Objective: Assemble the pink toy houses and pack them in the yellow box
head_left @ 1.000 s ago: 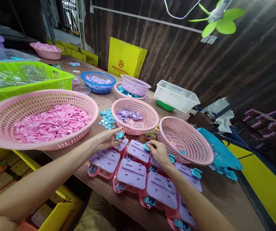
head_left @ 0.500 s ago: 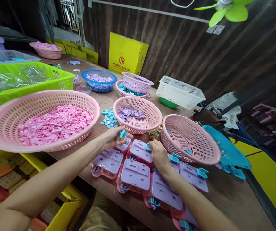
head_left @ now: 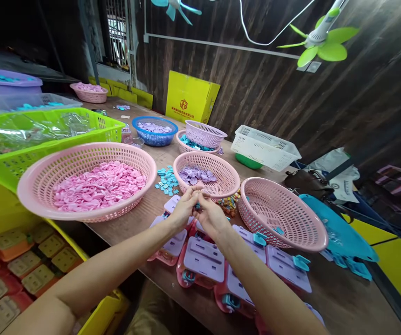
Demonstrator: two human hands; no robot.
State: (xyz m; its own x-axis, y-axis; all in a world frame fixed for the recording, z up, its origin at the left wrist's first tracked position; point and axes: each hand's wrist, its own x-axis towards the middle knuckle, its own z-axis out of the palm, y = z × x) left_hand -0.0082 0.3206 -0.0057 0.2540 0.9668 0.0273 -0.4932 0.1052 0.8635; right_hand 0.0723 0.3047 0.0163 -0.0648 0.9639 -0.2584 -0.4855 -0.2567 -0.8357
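My left hand (head_left: 184, 207) and my right hand (head_left: 212, 216) meet above the purple-topped boxes, fingertips pinched together. A small teal plastic clip (head_left: 198, 206) shows between the fingers, mostly hidden by them. Beneath my hands stand several pink boxes with flat purple tops (head_left: 204, 258), slotted and packed close together. Teal clips (head_left: 301, 263) rest on some of the boxes at the right. Just behind my hands sits a pink basket (head_left: 233, 179) with purple round pieces (head_left: 197, 175). Left of it, loose teal pieces (head_left: 167, 181) lie on the table.
A wide pink basket (head_left: 29, 197) of pink parts stands left, with a green crate (head_left: 112, 131) behind it. To the right are another pink basket (head_left: 317, 223) and a teal tray (head_left: 347, 237). A yellow carton (head_left: 8, 200) of boxes is below left. Fans hang above.
My right hand has left the box top and come up to meet my left hand, which moved slightly right. The view has tilted up and shifted left.
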